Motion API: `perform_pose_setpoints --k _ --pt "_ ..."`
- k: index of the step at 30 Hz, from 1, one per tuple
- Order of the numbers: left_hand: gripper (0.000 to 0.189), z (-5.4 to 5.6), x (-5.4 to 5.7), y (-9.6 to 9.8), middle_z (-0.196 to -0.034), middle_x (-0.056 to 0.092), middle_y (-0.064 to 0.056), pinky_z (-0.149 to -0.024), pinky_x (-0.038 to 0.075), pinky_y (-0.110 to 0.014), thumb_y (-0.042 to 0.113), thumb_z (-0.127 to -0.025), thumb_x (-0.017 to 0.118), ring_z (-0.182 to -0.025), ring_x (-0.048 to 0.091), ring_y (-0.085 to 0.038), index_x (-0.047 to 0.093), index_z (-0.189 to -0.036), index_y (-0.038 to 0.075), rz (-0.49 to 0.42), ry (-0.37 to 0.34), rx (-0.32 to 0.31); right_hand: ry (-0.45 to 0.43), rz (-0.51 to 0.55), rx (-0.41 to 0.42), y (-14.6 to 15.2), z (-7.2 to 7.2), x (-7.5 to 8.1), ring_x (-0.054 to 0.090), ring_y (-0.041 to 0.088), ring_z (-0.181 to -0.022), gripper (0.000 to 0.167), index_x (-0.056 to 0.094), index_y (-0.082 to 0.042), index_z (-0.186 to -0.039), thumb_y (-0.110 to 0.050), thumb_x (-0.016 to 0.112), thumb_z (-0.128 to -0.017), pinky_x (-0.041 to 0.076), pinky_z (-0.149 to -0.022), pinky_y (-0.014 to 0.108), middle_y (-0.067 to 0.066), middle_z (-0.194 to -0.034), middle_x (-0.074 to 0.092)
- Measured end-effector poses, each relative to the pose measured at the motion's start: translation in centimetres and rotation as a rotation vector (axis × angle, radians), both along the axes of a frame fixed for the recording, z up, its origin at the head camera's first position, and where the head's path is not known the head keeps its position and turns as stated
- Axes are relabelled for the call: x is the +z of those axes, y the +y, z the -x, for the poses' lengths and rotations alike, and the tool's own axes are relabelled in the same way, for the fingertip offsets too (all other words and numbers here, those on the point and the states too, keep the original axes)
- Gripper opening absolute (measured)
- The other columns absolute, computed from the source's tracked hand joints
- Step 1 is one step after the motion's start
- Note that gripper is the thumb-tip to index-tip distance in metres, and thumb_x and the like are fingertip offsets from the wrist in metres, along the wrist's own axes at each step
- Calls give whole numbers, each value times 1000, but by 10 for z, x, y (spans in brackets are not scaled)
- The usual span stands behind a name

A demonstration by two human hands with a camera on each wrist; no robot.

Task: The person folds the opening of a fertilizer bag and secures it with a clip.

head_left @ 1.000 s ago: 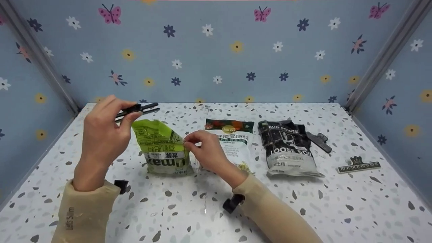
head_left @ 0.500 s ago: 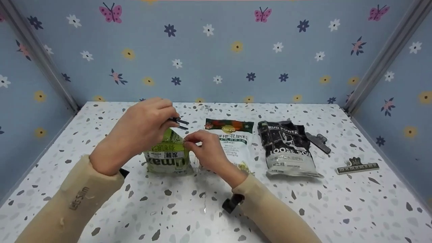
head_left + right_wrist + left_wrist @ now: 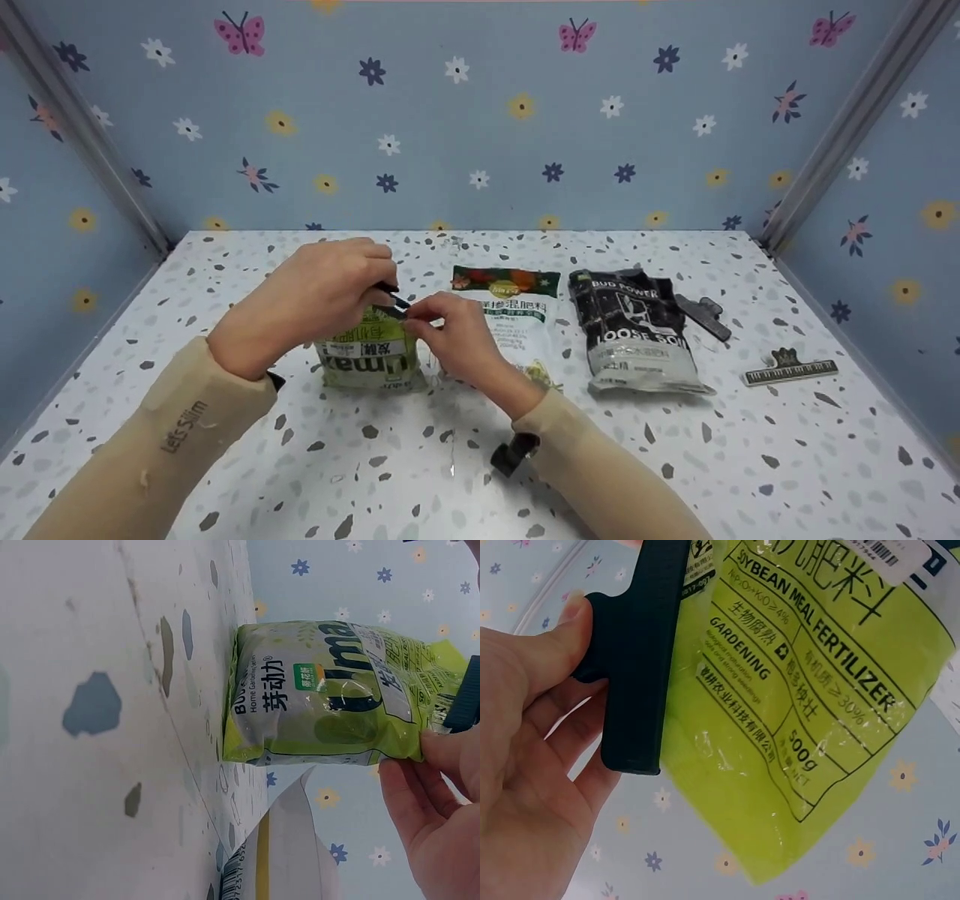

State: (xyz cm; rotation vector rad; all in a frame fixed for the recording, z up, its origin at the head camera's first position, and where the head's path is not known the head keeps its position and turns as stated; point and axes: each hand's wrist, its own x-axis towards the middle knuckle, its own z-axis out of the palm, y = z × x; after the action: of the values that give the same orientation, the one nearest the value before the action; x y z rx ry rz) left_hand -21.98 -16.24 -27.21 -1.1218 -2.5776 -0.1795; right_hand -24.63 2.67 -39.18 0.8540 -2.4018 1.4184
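A green fertilizer bag (image 3: 367, 367) stands upright at the left middle of the table. My left hand (image 3: 315, 292) holds a black clip (image 3: 637, 667) by its handles, thumb on one side and fingers on the other. The clip's long bar lies along the bag's upper edge in the left wrist view; whether it is clamped there I cannot tell. My right hand (image 3: 461, 337) pinches the right side of the bag's top between thumb and fingers, close by the clip's end, as the right wrist view shows. In the head view my left hand hides much of the bag's top.
Right of the green bag lies a white fertilizer bag (image 3: 517, 330), then a black and grey soil bag (image 3: 637, 337). A dark clip (image 3: 705, 316) lies beside the soil bag. Farther right is a clip with a piano-key pattern (image 3: 791, 371). A patterned wall (image 3: 480, 112) bounds the back.
My left hand has moved right and down with the clip, from above the bag's left side to its top edge by my right hand. The right hand keeps its pinch in place.
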Motion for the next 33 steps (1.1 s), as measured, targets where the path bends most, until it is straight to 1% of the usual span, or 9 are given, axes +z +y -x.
perform_pose_setpoints --k 2,3,8,12,17,21,25,28,33 --pt "11 2 -2 1 -78 58 2 -65 52 -36 7 -85 79 -72 57 -17 68 -83 10 13 -8 10 -17 16 -8 0 0 0 66 8 -86 2 72 -9 -94 -11 73 -93 54 -75 20 -1 -91 70" --pt "11 2 -3 1 -78 58 2 -65 52 -36 7 -85 79 -71 57 -17 68 -83 10 16 -10 14 -29 25 -12 1 0 -1 67 7 -84 5 69 -9 -92 -11 73 -92 54 -75 21 -2 -89 70" --pt "13 4 -5 1 -77 58 3 -62 50 -36 8 -86 78 -69 55 -16 67 -81 11 21 -7 21 -58 66 -13 1 -1 -1 69 6 -79 25 53 -11 -81 -14 77 -88 55 -72 24 -4 -82 67" --pt "13 4 -5 2 -77 59 3 -61 50 -37 5 -85 78 -67 56 -17 68 -80 12 33 1 16 -50 67 -8 1 -1 -1 69 7 -80 27 53 -11 -78 -14 78 -86 55 -72 24 -4 -81 67" --pt "10 4 -3 2 -79 61 2 -63 52 -39 4 -84 78 -68 60 -18 71 -82 11 38 -12 7 -33 77 7 1 -1 -2 69 7 -83 26 53 -10 -78 -10 78 -86 55 -75 23 -3 -82 67" --pt "8 4 -4 2 -80 62 2 -64 52 -38 5 -85 78 -69 61 -18 72 -84 10 28 -26 0 -17 86 13 1 0 -3 69 7 -83 25 54 -9 -77 -7 77 -86 55 -75 21 -2 -82 68" --pt "8 4 -7 1 -80 62 2 -63 52 -36 7 -85 79 -69 60 -17 72 -84 11 25 -32 9 7 85 6 0 0 -4 69 8 -82 24 56 -9 -76 -5 78 -86 55 -74 20 -1 -81 69" --pt "11 5 -8 2 -79 61 3 -63 52 -36 10 -84 81 -68 59 -17 71 -82 11 32 -23 18 41 78 6 1 0 -3 68 8 -82 22 58 -9 -76 -3 77 -86 55 -73 20 -2 -81 69" --pt "13 5 -8 2 -78 60 3 -62 52 -37 11 -83 82 -67 59 -17 69 -80 12 38 -2 19 158 63 29 1 2 -7 67 10 -81 26 55 -8 -74 4 71 -89 54 -69 20 0 -81 68"
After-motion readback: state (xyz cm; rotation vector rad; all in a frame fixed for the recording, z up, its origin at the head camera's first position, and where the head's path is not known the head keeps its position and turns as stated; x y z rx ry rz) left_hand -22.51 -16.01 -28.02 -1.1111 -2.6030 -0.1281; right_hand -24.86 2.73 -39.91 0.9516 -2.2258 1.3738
